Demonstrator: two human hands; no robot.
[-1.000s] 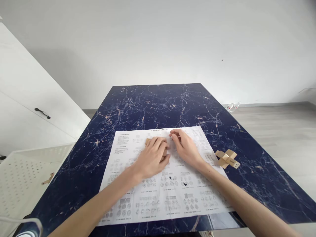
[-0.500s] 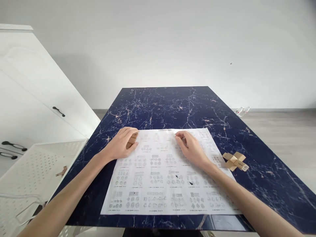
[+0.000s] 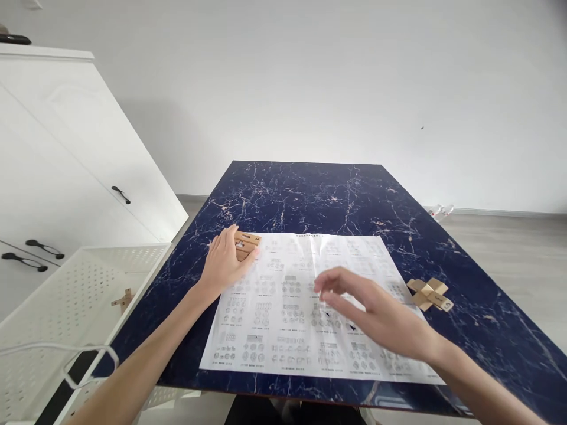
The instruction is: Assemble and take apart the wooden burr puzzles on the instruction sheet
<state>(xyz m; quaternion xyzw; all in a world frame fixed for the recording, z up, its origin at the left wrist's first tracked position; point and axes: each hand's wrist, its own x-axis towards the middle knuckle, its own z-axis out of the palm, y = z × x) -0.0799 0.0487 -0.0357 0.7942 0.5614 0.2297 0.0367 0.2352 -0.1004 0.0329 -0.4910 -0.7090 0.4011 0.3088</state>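
My left hand (image 3: 224, 260) is wrapped over a light-brown wooden puzzle block (image 3: 248, 238) at the upper left corner of a printed paper sheet (image 3: 305, 333). Slots and a small dark mark show on the block's face; my palm and fingers hide the rest of it. Over the middle right of the sheet is my right hand (image 3: 372, 307), its fingers loosely bent and apart from the thumb, with nothing visible between them. Rows of small grey diagrams and text cover the creased sheet. A cross-shaped wooden puzzle (image 3: 430, 294) lies beyond the sheet's right edge.
Under everything is a dark blue marble-patterned table (image 3: 301, 195). At the left stand a white perforated basket (image 3: 48, 307) with a wooden piece (image 3: 124, 300) and a white cable (image 3: 57, 347), and a white cabinet (image 3: 75, 141). Clear plastic bottles (image 3: 439, 211) show past the right table edge.
My right hand has drawn back from the sheet's top toward its middle right, its fingers opening. My left hand keeps the wooden block, more of which now shows. The whole view has shifted slightly.
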